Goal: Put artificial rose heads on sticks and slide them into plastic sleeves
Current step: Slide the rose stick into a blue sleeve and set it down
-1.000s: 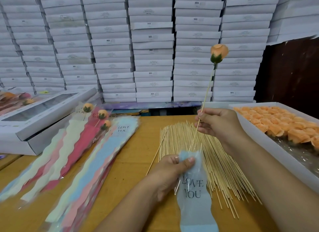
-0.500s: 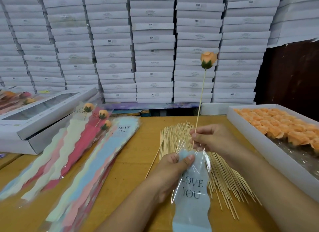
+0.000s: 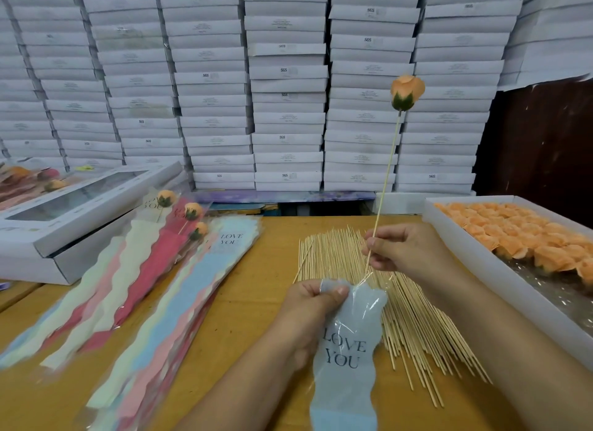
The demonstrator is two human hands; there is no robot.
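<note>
- Rose head point(image 3: 407, 92): mounted atop stick point(image 3: 386, 173), held above worktop point(image 3: 250, 295).
- Right hand point(image 3: 404, 251): grip pinching stick low down.
- Left hand point(image 3: 313, 315): grip pinching mouth of plastic sleeve point(image 3: 348, 350).
- Step: likely sleeving; stick tip at sleeve mouth.
- Next: calls for steady downward feed.
</note>
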